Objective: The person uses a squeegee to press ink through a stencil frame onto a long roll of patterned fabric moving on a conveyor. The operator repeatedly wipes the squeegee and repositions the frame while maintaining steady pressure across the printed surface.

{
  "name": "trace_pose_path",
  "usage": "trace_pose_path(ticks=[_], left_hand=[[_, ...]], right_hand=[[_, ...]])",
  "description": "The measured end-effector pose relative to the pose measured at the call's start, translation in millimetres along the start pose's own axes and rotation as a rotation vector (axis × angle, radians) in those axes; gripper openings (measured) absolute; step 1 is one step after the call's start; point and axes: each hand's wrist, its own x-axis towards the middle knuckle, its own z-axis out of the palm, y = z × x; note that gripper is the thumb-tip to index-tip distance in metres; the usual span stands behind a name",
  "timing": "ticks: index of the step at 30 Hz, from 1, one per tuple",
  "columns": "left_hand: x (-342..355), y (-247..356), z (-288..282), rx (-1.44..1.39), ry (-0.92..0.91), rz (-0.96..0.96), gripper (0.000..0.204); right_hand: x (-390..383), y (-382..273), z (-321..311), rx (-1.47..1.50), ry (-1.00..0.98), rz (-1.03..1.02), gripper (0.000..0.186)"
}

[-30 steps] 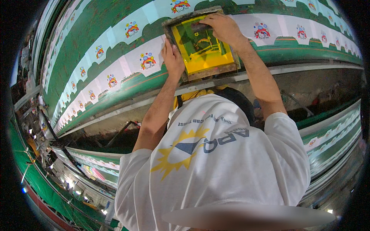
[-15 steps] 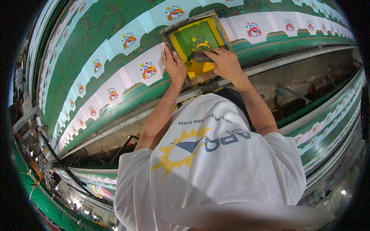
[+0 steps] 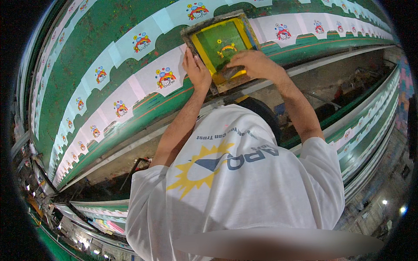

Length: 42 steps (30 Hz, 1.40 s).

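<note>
A square screen-printing frame (image 3: 213, 21) lies on the near strip of printed paper pieces, its green mesh edged in yellow and showing a rainbow-and-flowers design. My left hand (image 3: 198, 73) is closed on the frame's left side, the fingers along the outer edge. Low on the mesh, my right hand (image 3: 257, 65) grips a dark squeegee (image 3: 230, 73), partly hidden under the fingers. Yellow ink shows around the lower part of the mesh. Left of the frame is a pale pink piece (image 3: 150, 82) with a colourful cartoon print; another printed piece (image 3: 282, 29) lies to the right.
A long green table (image 3: 130, 71) carries curving rows of pink and light-blue printed pieces. Along its near edge runs a metal rail (image 3: 322, 65), with a littered gap below. Another green table with printed pieces (image 3: 348, 135) stands at the right.
My right hand has drawn the squeegee down the mesh toward me, and its wrist has turned with the elbow further out. The left hand stays on the frame.
</note>
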Motion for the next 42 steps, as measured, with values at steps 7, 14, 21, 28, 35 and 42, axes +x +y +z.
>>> trace_pose_path(ticks=[7, 14, 21, 28, 35, 42], left_hand=[[1.3, 8.0, -1.1, 0.006, 0.001, -0.016, 0.055], [-0.1, 6.4, 0.0, -0.014, 0.003, -0.006, 0.06], [0.1, 8.3, 4.1, 0.022, 0.019, -0.03, 0.076], [2.8, 2.5, -2.5, 0.17, -0.044, 0.012, 0.089], [-10.9, 65.4, 44.0, 0.199, 0.001, 0.09, 0.085], [-19.3, 133.4, 171.6, 0.149, 0.019, 0.148, 0.088]], right_hand=[[67.1, 53.0, -20.8, -0.091, 0.164, 0.118, 0.05], [61.4, 58.0, -21.4, -0.008, 0.024, 0.116, 0.046], [-0.4, 6.4, 0.5, 0.011, 0.017, 0.195, 0.053], [-34.3, -6.0, 21.7, -0.013, 0.246, 0.065, 0.059], [-82.4, 46.1, -3.8, 0.003, 0.33, 0.032, 0.059], [-161.3, 148.1, -49.3, 0.008, 0.284, 0.123, 0.065]])
